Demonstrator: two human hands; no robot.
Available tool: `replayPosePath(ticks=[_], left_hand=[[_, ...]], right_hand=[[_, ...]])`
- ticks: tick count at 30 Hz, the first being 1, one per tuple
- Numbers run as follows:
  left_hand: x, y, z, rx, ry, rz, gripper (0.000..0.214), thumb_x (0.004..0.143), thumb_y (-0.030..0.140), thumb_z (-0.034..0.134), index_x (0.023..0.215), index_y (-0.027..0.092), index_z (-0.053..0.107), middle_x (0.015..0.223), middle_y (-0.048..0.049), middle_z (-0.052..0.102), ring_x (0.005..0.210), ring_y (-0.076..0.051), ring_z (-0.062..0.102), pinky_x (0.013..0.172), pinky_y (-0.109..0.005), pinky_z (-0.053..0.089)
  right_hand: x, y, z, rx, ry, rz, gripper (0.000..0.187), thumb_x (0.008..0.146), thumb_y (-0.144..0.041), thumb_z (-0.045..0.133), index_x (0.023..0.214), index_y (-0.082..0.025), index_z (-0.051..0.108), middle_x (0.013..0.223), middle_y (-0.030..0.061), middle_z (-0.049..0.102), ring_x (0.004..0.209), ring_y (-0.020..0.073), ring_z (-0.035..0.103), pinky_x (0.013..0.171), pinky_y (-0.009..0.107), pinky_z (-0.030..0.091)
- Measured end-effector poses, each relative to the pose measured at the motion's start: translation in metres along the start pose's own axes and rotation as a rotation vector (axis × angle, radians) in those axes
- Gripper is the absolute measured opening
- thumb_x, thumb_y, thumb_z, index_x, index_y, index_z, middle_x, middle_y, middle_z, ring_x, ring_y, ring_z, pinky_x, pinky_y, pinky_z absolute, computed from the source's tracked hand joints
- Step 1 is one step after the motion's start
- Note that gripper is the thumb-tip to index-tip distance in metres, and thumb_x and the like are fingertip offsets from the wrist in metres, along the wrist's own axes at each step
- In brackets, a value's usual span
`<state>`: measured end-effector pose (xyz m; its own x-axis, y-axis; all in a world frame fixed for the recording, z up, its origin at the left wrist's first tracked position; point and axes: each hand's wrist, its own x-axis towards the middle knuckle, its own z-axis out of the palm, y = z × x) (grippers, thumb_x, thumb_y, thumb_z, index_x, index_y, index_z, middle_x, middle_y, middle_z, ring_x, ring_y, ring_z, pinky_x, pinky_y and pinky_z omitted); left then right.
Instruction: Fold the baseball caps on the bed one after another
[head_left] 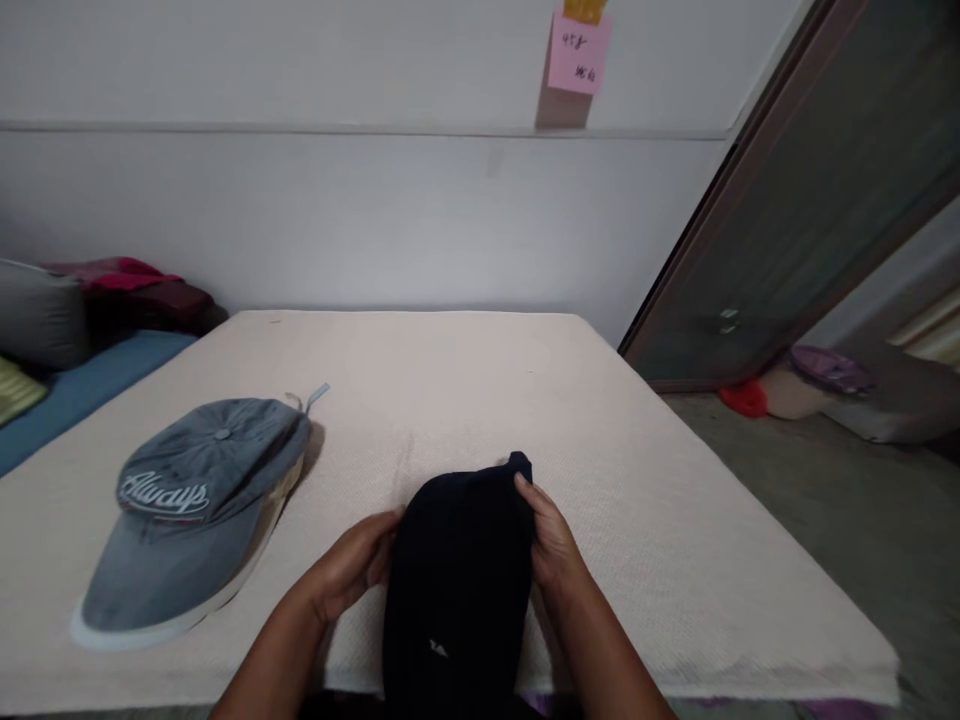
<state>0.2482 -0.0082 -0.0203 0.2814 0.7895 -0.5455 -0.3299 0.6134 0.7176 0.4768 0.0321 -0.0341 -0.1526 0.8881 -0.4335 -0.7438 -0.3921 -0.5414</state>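
Note:
Between my two hands is a black cap point(457, 570) with a small white mark near its lower end. My left hand point(358, 562) closes on its left edge, the fingers partly hidden by the cloth. On the other side, my right hand point(551, 530) grips the upper right edge, thumb on top, just below a short dark tab. To the left lies a grey-blue cap point(214, 480) with white "Always" lettering, brim towards me. A pale brim edge point(120, 635) shows beneath it, and a thin strap sticks out at its back.
A cream cloth point(487, 370) covers the flat surface, which meets a white wall point(375, 220) bearing a pink note point(579, 55). Cushions point(37, 315) and folded cloth lie at far left. A dark sliding door point(787, 190) and grey floor point(810, 490) are at right.

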Motion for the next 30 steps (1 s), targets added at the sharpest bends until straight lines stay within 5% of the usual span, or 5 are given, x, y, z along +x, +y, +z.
replayPosePath(ticks=[10,15,23,25,30], left_hand=[[-0.015,-0.010,0.013,0.058,0.257,0.401,0.026,0.076,0.041,0.062,0.068,0.017,0.059,0.058,0.0039,0.053,0.050,-0.009,0.041,0.050,-0.022,0.031],[-0.050,0.043,-0.006,0.178,0.437,0.568,0.026,0.068,0.040,0.071,0.065,0.018,0.056,0.053,0.0062,0.053,0.044,-0.008,0.041,0.045,-0.019,0.029],[-0.116,0.168,-0.071,0.478,0.714,0.701,0.041,0.067,0.036,0.071,0.097,0.012,0.058,0.059,0.0062,0.060,0.052,-0.010,0.050,0.054,-0.021,0.041],[-0.116,0.179,-0.099,0.715,0.818,0.605,0.038,0.075,0.037,0.062,0.098,0.007,0.057,0.060,0.0058,0.060,0.058,-0.010,0.051,0.059,-0.022,0.043],[-0.100,0.175,-0.166,0.916,0.964,0.407,0.013,0.072,0.014,0.060,0.076,0.001,0.062,0.053,0.0011,0.060,0.062,-0.015,0.054,0.060,-0.022,0.040]], right_hand=[[-0.005,0.009,0.006,-0.080,-0.041,-0.020,0.023,0.074,-0.036,0.071,0.087,-0.017,0.069,0.087,0.0039,0.071,0.081,0.0171,0.064,0.080,0.028,0.049],[-0.003,0.015,0.008,-0.107,-0.127,0.039,0.029,0.076,-0.043,0.067,0.090,-0.018,0.066,0.070,0.0018,0.067,0.062,0.0137,0.061,0.058,0.024,0.046],[0.001,0.021,0.010,-0.061,-0.064,0.077,0.025,0.075,-0.038,0.068,0.088,-0.018,0.063,0.064,-0.0008,0.062,0.055,0.0109,0.055,0.050,0.023,0.042],[0.002,0.022,0.011,-0.051,-0.059,0.082,0.023,0.075,-0.037,0.068,0.087,-0.018,0.063,0.063,-0.0011,0.062,0.054,0.0105,0.055,0.049,0.022,0.042],[0.004,0.024,0.009,-0.054,-0.056,0.088,0.021,0.073,-0.035,0.069,0.084,-0.017,0.064,0.061,-0.0011,0.061,0.054,0.0106,0.055,0.048,0.022,0.041]])
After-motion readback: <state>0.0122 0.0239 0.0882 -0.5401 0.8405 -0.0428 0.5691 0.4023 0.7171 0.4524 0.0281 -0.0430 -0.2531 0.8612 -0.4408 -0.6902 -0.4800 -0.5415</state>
